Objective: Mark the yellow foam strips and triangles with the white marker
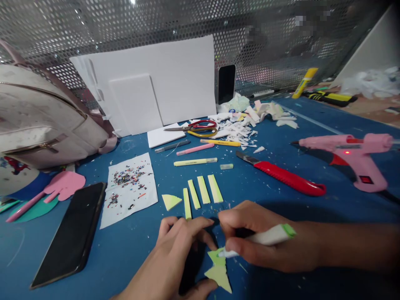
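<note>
My right hand [250,239] is closed round a white marker with a green end [271,235]. Its tip rests on a pale green foam cutout [218,273], whose upper part is a stronger green. My left hand [184,246] steadies the cutout against the table, fingertips at its upper left edge and thumb at its lower left. Just beyond the hands lie several pale green strips [203,189] and a rounded triangular piece [171,201]. The left hand covers the near end of one strip. A small green-tinted marker cap [226,166] lies farther back.
On the right are a red-handled cutter [287,177] and a pink glue gun [353,150], its light lit. Scissors [196,128], pens [195,161] and white scraps [234,129] lie behind. Left are a phone [70,233], a bead-strewn sheet [146,171] and a backpack [46,112].
</note>
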### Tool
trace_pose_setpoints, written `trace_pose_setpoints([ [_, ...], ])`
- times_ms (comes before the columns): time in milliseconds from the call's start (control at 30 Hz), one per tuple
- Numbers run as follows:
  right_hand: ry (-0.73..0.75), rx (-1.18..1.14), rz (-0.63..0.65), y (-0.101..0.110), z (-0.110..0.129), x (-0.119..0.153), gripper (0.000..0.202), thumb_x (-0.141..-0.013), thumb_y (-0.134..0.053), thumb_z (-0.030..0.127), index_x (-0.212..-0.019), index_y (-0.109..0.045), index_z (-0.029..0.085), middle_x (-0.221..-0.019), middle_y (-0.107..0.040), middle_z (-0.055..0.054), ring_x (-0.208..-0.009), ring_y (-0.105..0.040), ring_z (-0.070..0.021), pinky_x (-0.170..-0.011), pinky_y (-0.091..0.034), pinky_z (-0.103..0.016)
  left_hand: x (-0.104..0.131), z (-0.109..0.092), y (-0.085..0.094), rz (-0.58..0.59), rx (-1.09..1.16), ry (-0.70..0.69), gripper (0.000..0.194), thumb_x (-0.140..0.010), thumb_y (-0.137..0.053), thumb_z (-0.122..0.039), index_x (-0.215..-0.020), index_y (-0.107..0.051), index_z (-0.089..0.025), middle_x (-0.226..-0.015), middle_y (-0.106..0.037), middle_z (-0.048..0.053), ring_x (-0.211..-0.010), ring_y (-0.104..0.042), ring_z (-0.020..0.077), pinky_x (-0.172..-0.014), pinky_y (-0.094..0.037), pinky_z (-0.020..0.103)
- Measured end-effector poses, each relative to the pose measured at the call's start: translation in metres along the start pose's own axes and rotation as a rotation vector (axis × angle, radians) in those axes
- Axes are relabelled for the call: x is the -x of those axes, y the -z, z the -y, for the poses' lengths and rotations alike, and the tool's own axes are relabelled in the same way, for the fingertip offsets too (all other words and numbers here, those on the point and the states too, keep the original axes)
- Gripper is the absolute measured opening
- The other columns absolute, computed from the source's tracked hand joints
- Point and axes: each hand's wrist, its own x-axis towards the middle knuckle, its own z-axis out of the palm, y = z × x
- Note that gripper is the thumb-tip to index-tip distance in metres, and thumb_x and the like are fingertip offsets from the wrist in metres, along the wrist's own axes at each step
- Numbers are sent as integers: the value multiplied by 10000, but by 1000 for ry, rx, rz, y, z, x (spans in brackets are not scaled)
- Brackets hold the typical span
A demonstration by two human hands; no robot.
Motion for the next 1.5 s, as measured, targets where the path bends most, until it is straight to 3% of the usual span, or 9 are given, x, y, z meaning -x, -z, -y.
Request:
trace_pose_setpoints([
  [500,20,-57,78,-2,-3,-1,360,-992,-512,442,-747,-433,190,-612,-406,61,-529,-353,-78,-508,-262,-218,-1,1,2,28,19,-12,706,-887,-632,-177,-1483,-274,-301,-1101,-688,40,-958,-608,236,-840,-432,372],
  [867,46,-59,8,0,-2,-1,340,-1010,-495,390,-744,-414,195,-599,-336,73,-526,-310,-79,-505,-258,-219,0,0,3,26,-13,-5,717,-867,-624,-164,-1475,-270,-300,-1069,-693,45,-921,-613,237,-859,-432,396],
  [1500,18,-114,2,1,0,-3,418,-1017,-517,436,-704,-379,196,-626,-338,69,-547,-308,-85,-520,-272,-240,0,-1,3,20,9,-17,705,-878,-630,-143,-1471,-281,-297,-1083,-692,45,-927,-603,231,-844,-417,379],
])
